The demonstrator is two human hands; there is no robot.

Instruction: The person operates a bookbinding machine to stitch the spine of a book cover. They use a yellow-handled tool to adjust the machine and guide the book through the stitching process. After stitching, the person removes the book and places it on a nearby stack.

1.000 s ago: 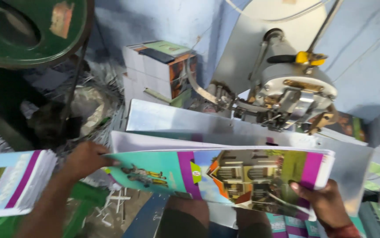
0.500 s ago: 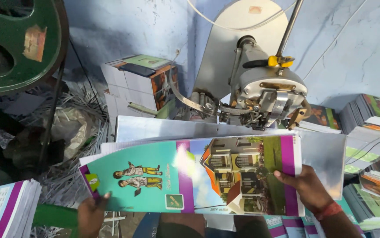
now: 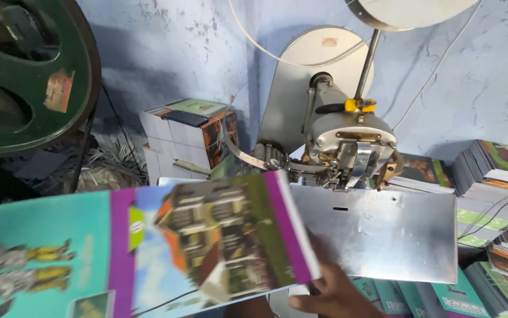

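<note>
Bare metal plate [image 3: 383, 235] lies open; stitching head [image 3: 348, 147] blocks behind it

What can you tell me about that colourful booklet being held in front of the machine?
The booklet is thin and glossy, opened flat with its cover facing up: teal with two figures on one side, a house picture on the other, with purple bands. It is blurred and tilted, filling the lower left. The right hand grips its lower right corner, over the machine's metal plate. The left hand is out of view.

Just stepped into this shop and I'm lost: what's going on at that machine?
A person holds an open, colourful booklet cover, teal and purple with a house picture, in front of a grey metal stitching machine. The right hand grips its lower right edge; the left hand is out of view. Stacks of printed booklets sit around.
</note>
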